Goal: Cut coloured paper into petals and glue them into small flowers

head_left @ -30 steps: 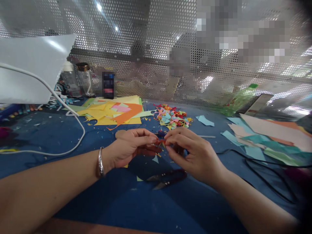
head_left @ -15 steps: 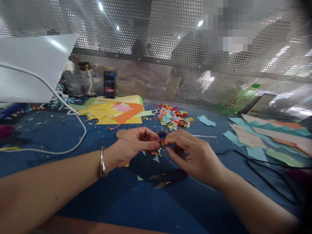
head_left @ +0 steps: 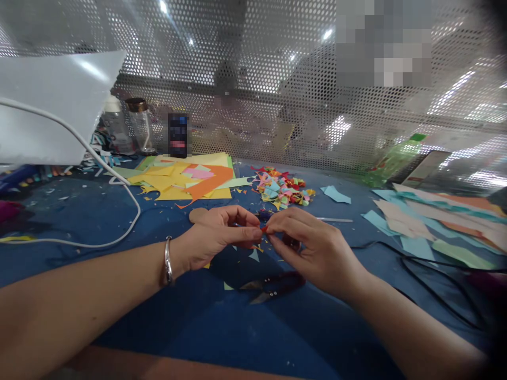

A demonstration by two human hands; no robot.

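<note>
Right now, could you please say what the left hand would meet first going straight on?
Likely the small red paper-like piece just ahead, possibly in contact, then the right hand; depth is unclear.

Hands: left hand point(head_left: 224, 235) and right hand point(head_left: 317, 245) brought closer at the fingertips; | Held: red paper point(head_left: 264, 229) now shows smaller between them than a second ago; | Far right: teal strip point(head_left: 435, 201) now shows between pale pink sheets point(head_left: 447, 215), spread differently
</note>
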